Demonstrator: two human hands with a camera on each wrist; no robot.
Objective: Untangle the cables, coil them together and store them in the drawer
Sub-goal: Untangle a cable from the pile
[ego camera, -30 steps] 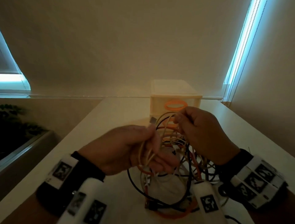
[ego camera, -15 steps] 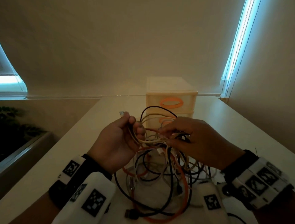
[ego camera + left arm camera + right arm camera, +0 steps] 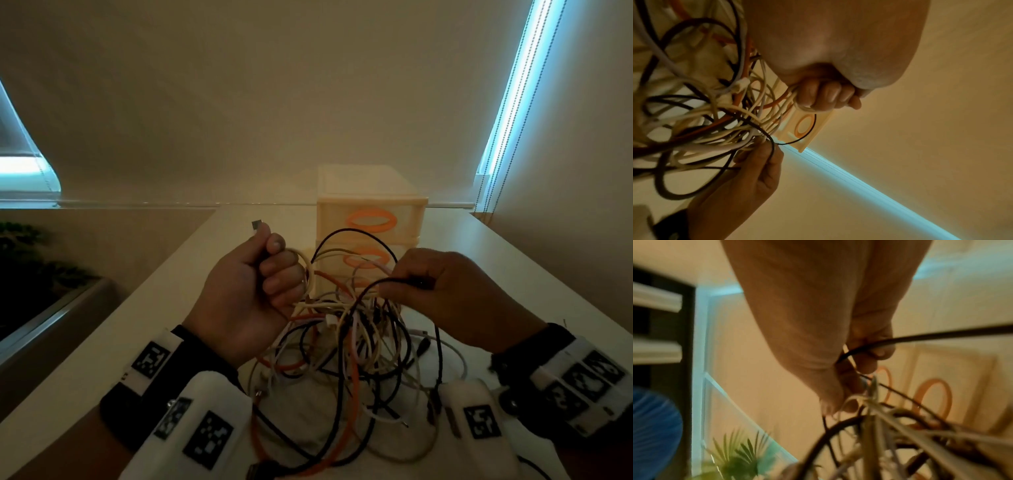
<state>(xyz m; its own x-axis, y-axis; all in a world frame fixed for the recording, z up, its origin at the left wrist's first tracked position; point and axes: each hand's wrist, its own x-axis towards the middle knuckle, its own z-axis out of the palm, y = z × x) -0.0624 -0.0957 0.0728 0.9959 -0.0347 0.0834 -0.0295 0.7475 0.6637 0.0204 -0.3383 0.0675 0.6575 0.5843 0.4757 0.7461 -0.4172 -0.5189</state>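
A tangle of black, white, cream and orange cables lies on the white table between my hands. My left hand is fisted round a cream cable loop, and a plug end sticks up above its thumb. The same fist shows in the left wrist view, where the left hand curls round cream strands. My right hand pinches a black cable near its plug; the right wrist view, blurred, shows the right hand holding that black cable. The cream drawer unit with orange handles stands just behind, drawers closed.
A wall with a blind and bright window strips rises behind the table. Left of the table there is a ledge with a green plant. The table's right edge runs close to a side wall. Loose plug ends lie near the front edge.
Both hands drew apart: the left lifted up and left with the cream loop and plug end, the right shifted right onto a black cable. The tangle spread wider between them.
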